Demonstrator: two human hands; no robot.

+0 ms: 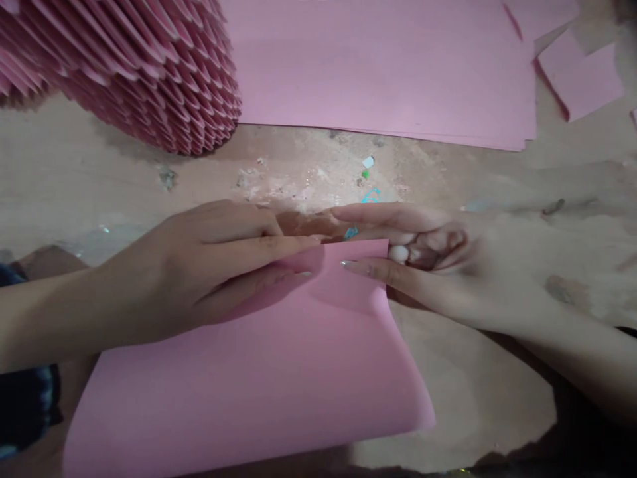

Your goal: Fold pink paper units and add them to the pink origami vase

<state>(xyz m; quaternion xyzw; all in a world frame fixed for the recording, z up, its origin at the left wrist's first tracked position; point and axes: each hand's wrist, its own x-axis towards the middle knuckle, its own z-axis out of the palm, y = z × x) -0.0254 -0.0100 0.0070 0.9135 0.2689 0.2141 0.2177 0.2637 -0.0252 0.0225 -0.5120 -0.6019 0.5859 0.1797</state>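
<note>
A sheet of pink paper [269, 392] lies in front of me, its near part curving up in a bend. Along its far edge, my left hand [223, 265] presses on the paper with thumb and forefinger close together; the other fingers are partly hidden. At the right end of that edge, my right hand [438, 259] pinches the paper, thumb on top and fingers beyond the edge. A small white round thing [398, 253] shows between the right thumb and curled fingers; I cannot tell what it is.
At the far left stands a pink piece built of many folded paper units [189, 86]. A stack of large pink sheets [388, 73] lies beyond my hands. Smaller pink paper pieces [580, 76] are at the far right. The worn tabletop [308, 159] carries small scraps.
</note>
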